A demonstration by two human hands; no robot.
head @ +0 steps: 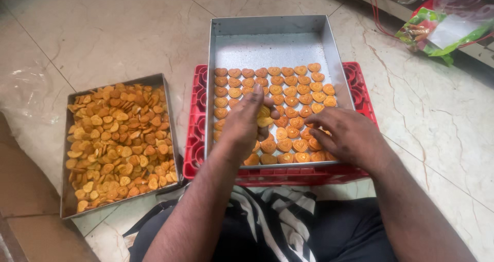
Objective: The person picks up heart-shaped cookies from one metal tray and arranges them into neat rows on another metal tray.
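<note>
Your left hand (246,122) is closed on a small stack of heart-shaped biscuits (264,117) over the near-left part of the metal tray (271,26), which sits on the red crate (198,138). Right hand (343,133) lies open, fingertips on the biscuits at the tray's near-right, gripping nothing. Keep rows tight and flat, butt each biscuit to its neighbour. Loose biscuits sit in the second tray (117,143), left of the crate.

Marble floor (128,30), green plastic packet (437,33), striped cloth (272,215)
</note>
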